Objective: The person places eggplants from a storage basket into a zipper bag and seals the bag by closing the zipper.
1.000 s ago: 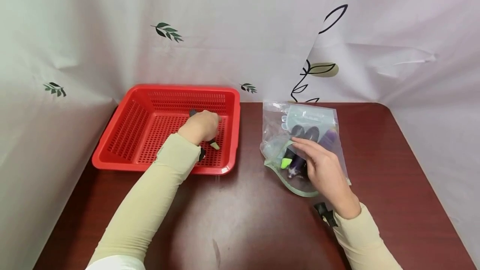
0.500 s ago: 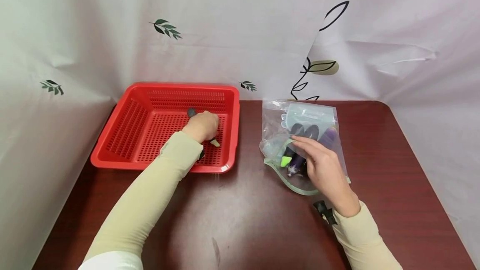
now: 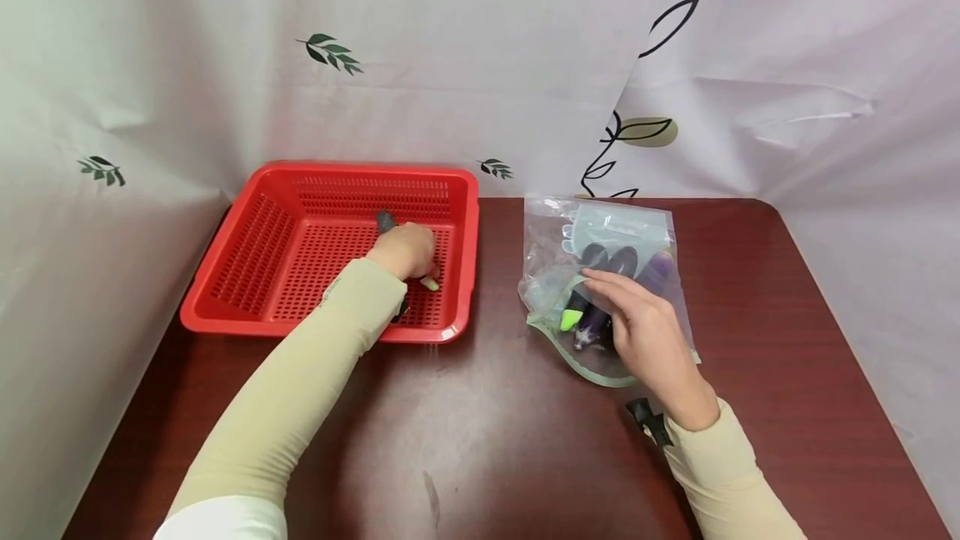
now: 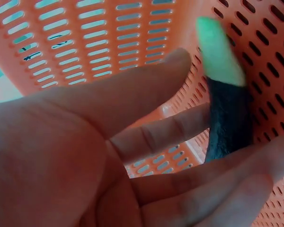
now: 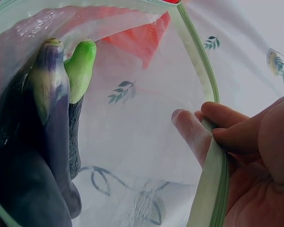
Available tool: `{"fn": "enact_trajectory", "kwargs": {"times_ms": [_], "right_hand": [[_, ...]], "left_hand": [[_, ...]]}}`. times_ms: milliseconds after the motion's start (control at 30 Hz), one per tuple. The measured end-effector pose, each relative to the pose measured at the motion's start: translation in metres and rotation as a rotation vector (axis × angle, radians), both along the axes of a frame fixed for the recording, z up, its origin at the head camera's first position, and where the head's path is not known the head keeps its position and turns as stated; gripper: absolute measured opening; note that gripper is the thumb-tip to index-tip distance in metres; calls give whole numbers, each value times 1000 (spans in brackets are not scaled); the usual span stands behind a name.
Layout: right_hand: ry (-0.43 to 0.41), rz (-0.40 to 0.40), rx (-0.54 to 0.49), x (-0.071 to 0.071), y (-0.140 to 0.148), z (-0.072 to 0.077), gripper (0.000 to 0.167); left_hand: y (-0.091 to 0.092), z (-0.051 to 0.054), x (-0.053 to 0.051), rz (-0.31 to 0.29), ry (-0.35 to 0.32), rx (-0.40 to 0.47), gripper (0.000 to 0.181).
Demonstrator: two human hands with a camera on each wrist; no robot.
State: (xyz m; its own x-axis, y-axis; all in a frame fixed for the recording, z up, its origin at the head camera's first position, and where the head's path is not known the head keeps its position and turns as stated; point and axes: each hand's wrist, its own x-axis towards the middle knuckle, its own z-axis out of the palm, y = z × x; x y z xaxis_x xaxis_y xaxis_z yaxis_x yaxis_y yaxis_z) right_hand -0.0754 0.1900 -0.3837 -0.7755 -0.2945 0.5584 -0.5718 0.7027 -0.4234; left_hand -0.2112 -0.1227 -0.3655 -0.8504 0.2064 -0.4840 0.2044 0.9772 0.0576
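In the head view my left hand (image 3: 407,250) reaches down into the red plastic basket (image 3: 197,319), over a dark eggplant with a pale green end. In the left wrist view that eggplant (image 4: 229,118) lies among my fingers, and my thumb stands apart from it. My right hand (image 3: 651,338) pinches the green-edged rim of a clear zip bag (image 5: 209,184) between thumb and fingers, keeping its mouth spread. Inside the bag lie several eggplants, among them a purple one (image 5: 54,109) and one with a bright green end (image 5: 80,71).
The basket stands at the back left of the dark red wooden table (image 3: 480,407); the bag lies to its right. Behind and at both sides hangs a pale curtain (image 3: 450,48) printed with leaves.
My left hand has shifted slightly in the basket, and the eggplant's dark end shows more beyond it, its green end less. My right hand and the bag hold their place.
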Motion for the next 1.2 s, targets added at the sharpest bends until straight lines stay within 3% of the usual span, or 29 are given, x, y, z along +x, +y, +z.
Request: {"fn": "enact_trajectory", "kwargs": {"times_ms": [233,400,533,833,1067,1200], "right_hand": [[-9,-3,3,0,0,0,38],[0,1,0,0,-1,0,38],[3,4,-5,0,-1,0,38],[-12,-2,4,0,0,1,37],[-15,-1,2,0,0,0,37],[-12,2,-2,0,0,0,38]], "left_hand": [[-2,1,0,90,-30,3,27],[0,3,1,160,9,-25,27],[1,6,3,221,23,-52,16],[-3,18,10,263,39,-130,21],[-7,27,14,293,5,-86,18],[-11,30,16,314,24,-47,23]]}}
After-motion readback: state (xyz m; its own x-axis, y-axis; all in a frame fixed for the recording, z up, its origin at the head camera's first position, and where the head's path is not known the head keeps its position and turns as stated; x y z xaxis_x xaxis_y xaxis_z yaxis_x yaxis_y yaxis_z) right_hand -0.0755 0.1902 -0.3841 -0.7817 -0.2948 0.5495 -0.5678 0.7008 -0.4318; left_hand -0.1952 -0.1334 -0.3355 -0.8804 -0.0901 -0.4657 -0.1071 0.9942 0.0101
